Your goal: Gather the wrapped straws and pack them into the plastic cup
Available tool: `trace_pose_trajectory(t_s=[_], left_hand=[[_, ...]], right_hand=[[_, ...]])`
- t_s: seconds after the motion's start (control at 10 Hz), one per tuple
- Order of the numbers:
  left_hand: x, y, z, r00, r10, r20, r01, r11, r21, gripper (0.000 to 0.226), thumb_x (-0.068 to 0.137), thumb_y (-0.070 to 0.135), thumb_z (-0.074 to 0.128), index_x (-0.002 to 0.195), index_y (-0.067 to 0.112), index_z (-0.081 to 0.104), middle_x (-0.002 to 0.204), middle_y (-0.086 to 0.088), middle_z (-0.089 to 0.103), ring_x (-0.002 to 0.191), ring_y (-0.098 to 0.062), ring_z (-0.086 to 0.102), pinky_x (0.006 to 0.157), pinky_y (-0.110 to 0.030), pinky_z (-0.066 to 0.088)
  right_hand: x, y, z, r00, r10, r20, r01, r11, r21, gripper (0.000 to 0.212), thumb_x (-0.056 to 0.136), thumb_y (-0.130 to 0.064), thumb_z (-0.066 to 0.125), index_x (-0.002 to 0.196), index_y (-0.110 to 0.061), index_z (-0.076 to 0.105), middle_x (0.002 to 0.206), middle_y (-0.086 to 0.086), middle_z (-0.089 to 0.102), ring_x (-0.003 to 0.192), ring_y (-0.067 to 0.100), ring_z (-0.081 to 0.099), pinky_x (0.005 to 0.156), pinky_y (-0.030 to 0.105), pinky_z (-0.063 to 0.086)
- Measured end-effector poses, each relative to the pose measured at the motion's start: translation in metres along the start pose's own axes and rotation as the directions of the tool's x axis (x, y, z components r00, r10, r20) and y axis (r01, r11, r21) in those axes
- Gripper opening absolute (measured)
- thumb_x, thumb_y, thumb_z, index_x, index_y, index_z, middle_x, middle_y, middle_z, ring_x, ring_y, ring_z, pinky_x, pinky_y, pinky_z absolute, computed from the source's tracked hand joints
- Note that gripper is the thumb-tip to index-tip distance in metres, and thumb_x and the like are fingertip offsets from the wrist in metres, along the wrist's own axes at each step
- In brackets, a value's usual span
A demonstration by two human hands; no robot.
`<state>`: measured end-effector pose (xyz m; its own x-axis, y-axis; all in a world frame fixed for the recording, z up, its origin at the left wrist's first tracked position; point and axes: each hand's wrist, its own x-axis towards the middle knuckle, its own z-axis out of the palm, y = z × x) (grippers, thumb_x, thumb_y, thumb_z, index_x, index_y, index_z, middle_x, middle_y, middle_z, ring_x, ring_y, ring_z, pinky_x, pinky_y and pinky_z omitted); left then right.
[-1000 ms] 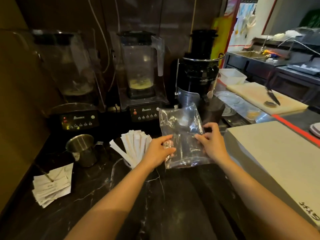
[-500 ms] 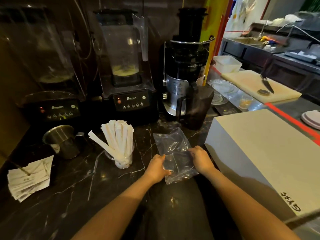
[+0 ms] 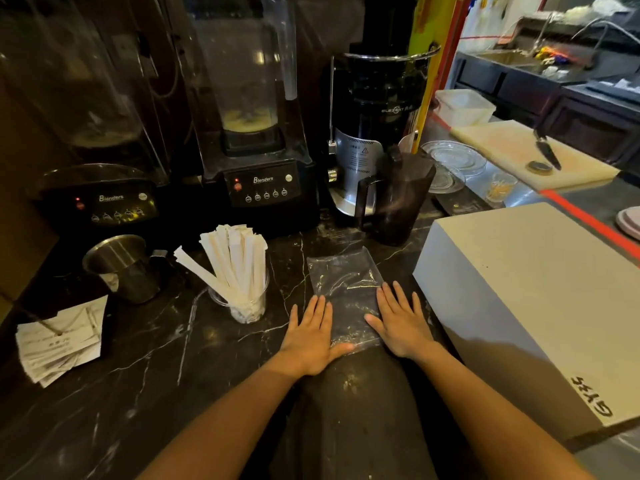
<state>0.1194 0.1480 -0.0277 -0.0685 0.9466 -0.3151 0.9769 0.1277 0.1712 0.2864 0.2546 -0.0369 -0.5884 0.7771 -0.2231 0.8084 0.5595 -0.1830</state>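
Several white paper-wrapped straws (image 3: 235, 263) stand fanned out in a clear plastic cup (image 3: 246, 307) on the black marble counter, left of my hands. An empty clear plastic bag (image 3: 346, 289) lies flat on the counter in front of me. My left hand (image 3: 309, 336) rests palm down, fingers spread, on the bag's left edge. My right hand (image 3: 401, 320) lies flat in the same way on the bag's right edge. Neither hand grips anything.
A steel pitcher (image 3: 123, 268) and a stack of paper slips (image 3: 60, 344) sit to the left. Two blenders (image 3: 259, 161), a juicer (image 3: 374, 126) and a dark jug (image 3: 398, 195) line the back. A large white box (image 3: 540, 306) stands close on the right.
The bag was held up in both hands, then lowered onto the counter. Both hands have let go of it and now lie flat on its edges.
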Motion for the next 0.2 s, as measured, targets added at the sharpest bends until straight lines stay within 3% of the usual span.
trace_pose_trajectory(t_s=[0.2], left_hand=[[-0.0033, 0.0015, -0.0055, 1.000, -0.003, -0.029, 0.004, 1.000, 0.030, 0.077, 0.086, 0.062, 0.014, 0.139, 0.012, -0.011, 0.153, -0.009, -0.014, 0.138, -0.020, -0.020, 0.111, -0.045, -0.014]], right_hand=[[-0.0027, -0.0027, -0.0120, 0.999, 0.029, 0.020, -0.029, 0.999, 0.026, 0.069, 0.091, -0.055, 0.014, 0.143, -0.015, -0.009, 0.156, 0.006, -0.011, 0.141, 0.022, -0.018, 0.111, 0.045, -0.014]])
